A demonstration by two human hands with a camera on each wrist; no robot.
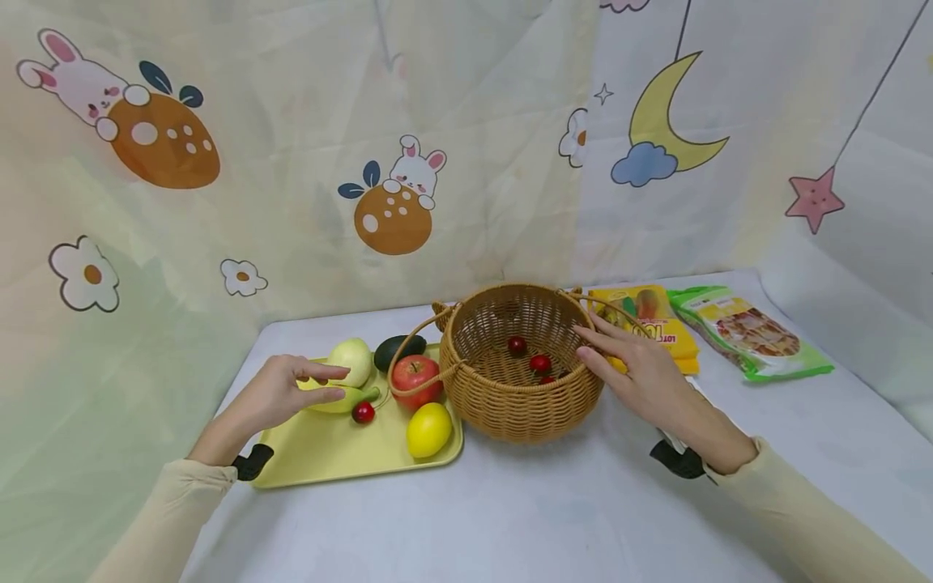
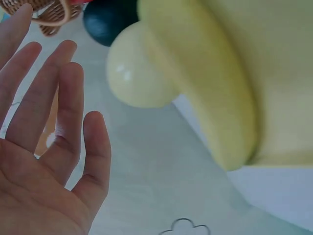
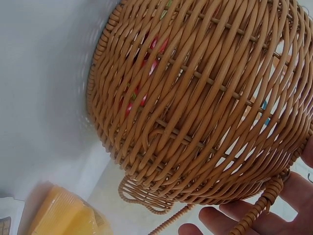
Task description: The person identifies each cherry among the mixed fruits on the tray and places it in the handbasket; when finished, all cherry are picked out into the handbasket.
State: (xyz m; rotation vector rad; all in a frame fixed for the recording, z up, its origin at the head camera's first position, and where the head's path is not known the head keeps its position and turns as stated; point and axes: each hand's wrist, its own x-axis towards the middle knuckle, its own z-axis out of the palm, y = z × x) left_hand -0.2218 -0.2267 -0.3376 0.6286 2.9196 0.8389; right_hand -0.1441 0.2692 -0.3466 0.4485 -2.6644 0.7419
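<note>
My left hand [image 1: 280, 393] hovers over the left side of a pale yellow tray [image 1: 328, 461], fingers and thumb apart and nothing between them. Closest to it are a banana [image 1: 357, 397] and a pale green round fruit [image 1: 351, 360]. A red apple [image 1: 414, 380], a yellow lemon [image 1: 429, 431], a dark avocado [image 1: 397, 353] and a cherry [image 1: 363, 413] share the tray. Right of it stands an upright wicker basket [image 1: 521, 409] with several cherries [image 1: 517, 346] inside. Extended fingers of my right hand [image 1: 645, 368] rest at the basket's right rim, beside its handle [image 3: 257, 205].
Behind my right hand lies a yellow snack packet [image 1: 656, 324]. Farther right is a green-edged food bag [image 1: 754, 332]. A patterned cloth curtain [image 1: 481, 162] hangs along the back of the white table [image 1: 496, 518]. The basket's left handle [image 1: 397, 356] reaches over the tray near the apple.
</note>
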